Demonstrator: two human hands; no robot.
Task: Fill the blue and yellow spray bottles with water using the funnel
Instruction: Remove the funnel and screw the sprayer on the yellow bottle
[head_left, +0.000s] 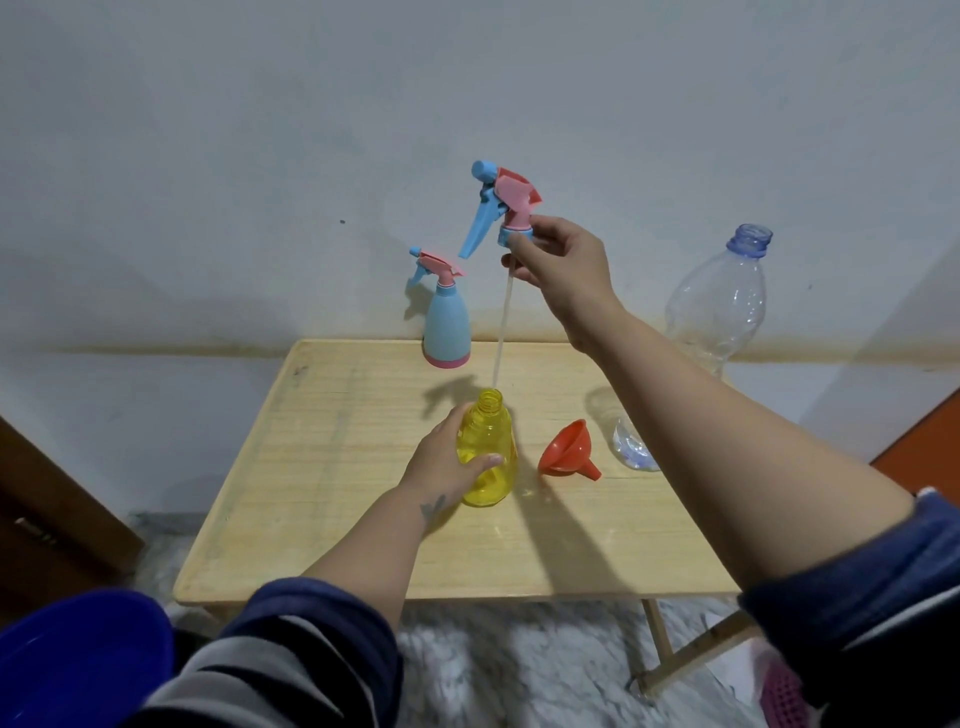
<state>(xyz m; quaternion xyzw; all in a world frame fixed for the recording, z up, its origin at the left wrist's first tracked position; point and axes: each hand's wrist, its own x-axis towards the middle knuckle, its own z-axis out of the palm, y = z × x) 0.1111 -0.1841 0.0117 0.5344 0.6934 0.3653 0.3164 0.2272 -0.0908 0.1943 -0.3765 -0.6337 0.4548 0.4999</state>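
Lower left of the frame: a blue basin (78, 660) edge, purpose unclear. Centre, low on the wooden table (322, 467): left hand (449, 462) wrapped around the yellow spray bottle (485, 449), fingers curled on its body, likely to steady it upright with the neck open. Behind it, near the table's far edge: blue spray bottle (447, 325), upright, sprayer on, untouched. Upper centre: right hand (561, 265) pinching the collar of the spray head (501, 208), raised high so the dip tube (503, 332) clears the yellow neck, its tip just above the opening. Right of centre: red funnel (566, 452) lying on its side, within easy reach, not yet seated. Far right: clear plastic bottle (719, 306), uncapped, seemingly the water source.
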